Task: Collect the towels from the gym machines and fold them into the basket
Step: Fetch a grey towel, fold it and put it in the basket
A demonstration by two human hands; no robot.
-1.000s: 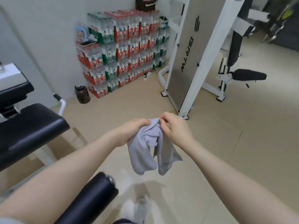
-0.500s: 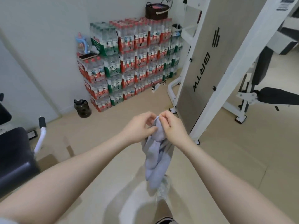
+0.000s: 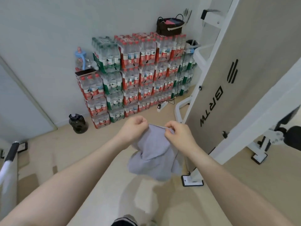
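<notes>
Towel (image 3: 154, 154): pale grey-lilac, held in mid-air in front of the person, well short of the stacked water-bottle packs (image 3: 136, 75) against the wall and down-frame from them. It touches nothing but the two hands.

Left hand (image 3: 132, 128): curled, thumb and forefinger pinched on the towel's top hem at its left end. Right hand (image 3: 179, 136): same pinch on the hem at the right end. The short stretch of hem between them looks taut; the rest hangs slack and bunched below. Judgement: gripping one edge at two spots lets the weight of the cloth pull it flat, the usual start to a fold made with no surface underneath. The lower part is not yet hanging square, so the corners are probably not both found.

Basket (image 3: 169, 26): dark wicker with handles, sitting on top of the bottle packs at their right end, near the wall corner. Pink and dark cloth shows inside; whether folded, cannot tell. Up there it stays off the floor and within reach while standing.

White machine frame with beige panel (image 3: 244, 79): just right of the packs, close beside the right forearm.

Dark jug (image 3: 78, 123): on the floor at the packs' lower left.

Risk: a pinch this light could let go if the towel is shaken.
</notes>
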